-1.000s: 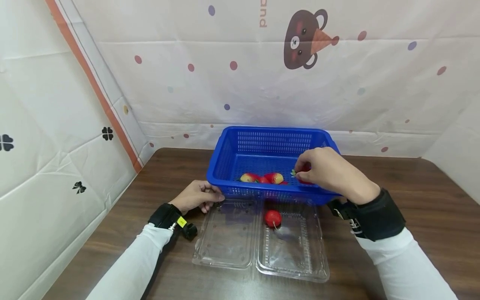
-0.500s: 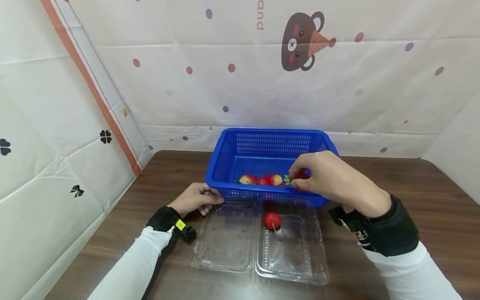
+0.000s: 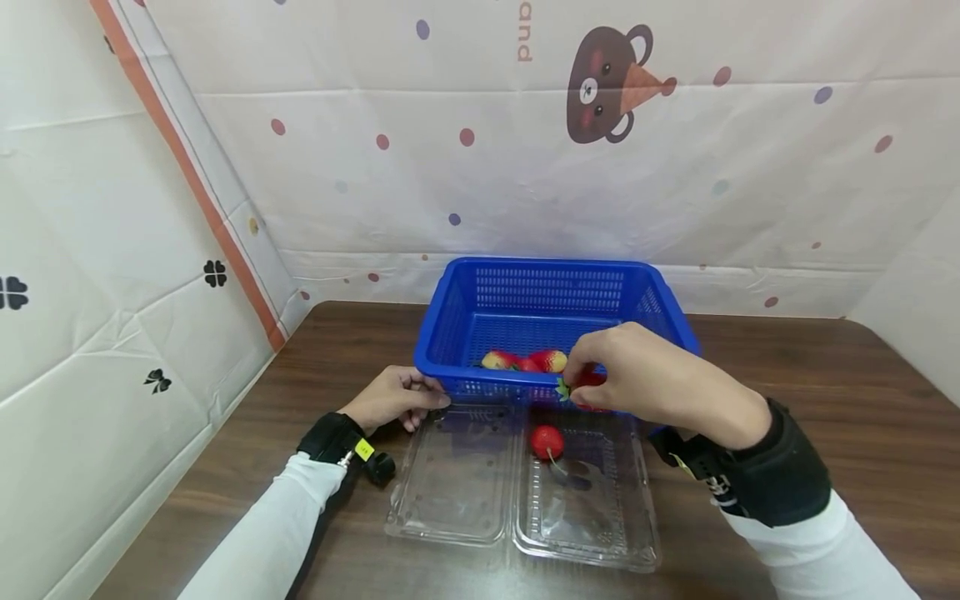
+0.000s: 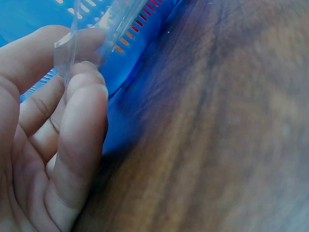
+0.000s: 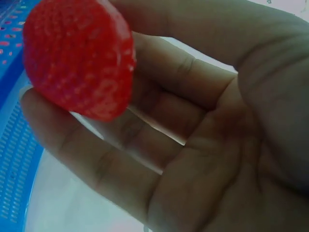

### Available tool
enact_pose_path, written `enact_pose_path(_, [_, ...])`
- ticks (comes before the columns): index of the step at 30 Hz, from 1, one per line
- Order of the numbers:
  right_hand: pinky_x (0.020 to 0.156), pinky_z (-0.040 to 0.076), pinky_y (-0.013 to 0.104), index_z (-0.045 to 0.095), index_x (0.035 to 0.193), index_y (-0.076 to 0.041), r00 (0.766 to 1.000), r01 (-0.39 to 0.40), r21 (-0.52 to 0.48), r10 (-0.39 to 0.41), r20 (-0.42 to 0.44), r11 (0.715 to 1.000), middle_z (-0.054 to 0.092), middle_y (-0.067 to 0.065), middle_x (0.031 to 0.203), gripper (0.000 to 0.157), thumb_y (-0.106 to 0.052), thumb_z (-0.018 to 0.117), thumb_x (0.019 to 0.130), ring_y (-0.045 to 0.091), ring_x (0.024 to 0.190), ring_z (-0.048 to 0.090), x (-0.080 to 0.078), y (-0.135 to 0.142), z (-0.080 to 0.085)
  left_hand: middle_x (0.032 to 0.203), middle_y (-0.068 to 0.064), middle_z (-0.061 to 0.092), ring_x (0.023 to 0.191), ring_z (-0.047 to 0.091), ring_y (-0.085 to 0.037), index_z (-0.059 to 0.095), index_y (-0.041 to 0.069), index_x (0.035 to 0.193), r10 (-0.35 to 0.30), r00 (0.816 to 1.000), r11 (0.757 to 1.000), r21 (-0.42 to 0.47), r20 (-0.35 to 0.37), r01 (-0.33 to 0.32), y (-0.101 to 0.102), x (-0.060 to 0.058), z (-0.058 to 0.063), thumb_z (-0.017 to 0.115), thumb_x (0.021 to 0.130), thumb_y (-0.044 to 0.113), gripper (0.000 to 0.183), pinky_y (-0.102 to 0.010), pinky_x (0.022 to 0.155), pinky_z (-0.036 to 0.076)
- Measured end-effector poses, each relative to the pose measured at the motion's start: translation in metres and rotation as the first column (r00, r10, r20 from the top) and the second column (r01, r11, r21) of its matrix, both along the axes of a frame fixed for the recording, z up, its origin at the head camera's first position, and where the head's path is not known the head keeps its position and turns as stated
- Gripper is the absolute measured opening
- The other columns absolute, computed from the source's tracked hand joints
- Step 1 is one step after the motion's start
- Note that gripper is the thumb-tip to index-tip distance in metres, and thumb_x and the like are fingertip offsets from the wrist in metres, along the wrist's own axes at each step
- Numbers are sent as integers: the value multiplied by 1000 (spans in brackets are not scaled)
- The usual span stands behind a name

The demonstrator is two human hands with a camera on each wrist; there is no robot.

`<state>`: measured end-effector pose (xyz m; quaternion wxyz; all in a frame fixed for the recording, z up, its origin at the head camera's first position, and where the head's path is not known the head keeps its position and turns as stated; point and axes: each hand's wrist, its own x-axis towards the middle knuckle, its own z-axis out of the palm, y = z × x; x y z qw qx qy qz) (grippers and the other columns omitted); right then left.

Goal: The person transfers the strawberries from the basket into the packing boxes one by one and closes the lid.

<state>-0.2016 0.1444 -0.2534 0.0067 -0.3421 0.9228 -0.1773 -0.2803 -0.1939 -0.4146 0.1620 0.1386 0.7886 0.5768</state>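
Observation:
Pinched between thumb and fingers of my right hand [image 3: 637, 375] is a red strawberry [image 5: 79, 58] with green leaves, held over the near rim of the blue basket [image 3: 555, 265]. My left hand [image 3: 393, 398] pinches the far left corner of a clear plastic clamshell box [image 3: 453, 483]; the left wrist view shows the thin clear edge between thumb and fingers. The box lies spread on the table, its two halves side by side. A red cherry-like fruit [image 3: 547, 442] with a thin stem sits in the right half. Several strawberries [image 3: 549, 360] lie along the basket's near side.
The basket stands behind the box, close to its far edge. A patterned cloth [image 3: 360, 183] hangs behind the brown wooden table [image 3: 787, 375] and along its left side. Each wrist wears a black strap [image 3: 780, 467] with a camera.
My right hand has lifted the strawberry out of the basket's right part and brought it left and nearer, over the near rim. The left hand stays at the box corner.

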Motion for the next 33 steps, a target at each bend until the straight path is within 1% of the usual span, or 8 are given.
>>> enact_pose_path(8, [58, 52, 24, 71, 87, -17, 999, -31, 15, 30, 27, 999, 65, -7, 83, 10, -15, 78, 80, 11, 71, 53, 1, -4, -3, 62, -2, 57, 50, 52, -13, 68, 2, 96, -6, 1000, 1000, 14, 1, 6, 0, 0, 0, 78, 80, 23, 28, -24, 45, 54])
enact_pose_path(14, [60, 52, 25, 71, 86, -19, 998, -46, 36, 44, 43, 998, 64, -9, 81, 10, -17, 79, 80, 10, 71, 53, 2, -7, -5, 63, -2, 58, 50, 53, -13, 68, 4, 94, -1, 1000, 1000, 14, 7, 1, 1, 1, -2, 79, 80, 24, 27, -23, 45, 54])
enact_pose_path(17, [59, 51, 25, 71, 85, -19, 997, -58, 36, 56, 44, 998, 63, -9, 79, 10, -14, 78, 80, 9, 70, 52, 3, -8, -6, 62, -1, 57, 50, 53, -12, 68, 3, 94, -7, 1000, 1000, 8, 2, 7, 0, 1, -1, 78, 81, 24, 27, -23, 45, 54])
enact_pose_path(25, [57, 48, 25, 71, 85, -16, 996, -73, 62, 70, 60, 995, 61, -8, 77, 10, -12, 78, 79, 10, 68, 50, 4, -16, -14, 62, -2, 58, 49, 53, -13, 69, 4, 94, -4, 1000, 1000, 13, 2, 4, 0, 1, 1, 79, 79, 24, 27, -23, 45, 54])
enact_pose_path(33, [55, 50, 22, 71, 83, -15, 992, -81, 77, 73, 101, 994, 59, -6, 74, 9, -12, 79, 79, 10, 65, 51, 6, -26, -21, 62, -2, 58, 50, 53, -14, 68, 4, 95, -10, 1000, 1000, 9, 2, 10, 1, -1, -1, 80, 79, 25, 29, -24, 45, 54])
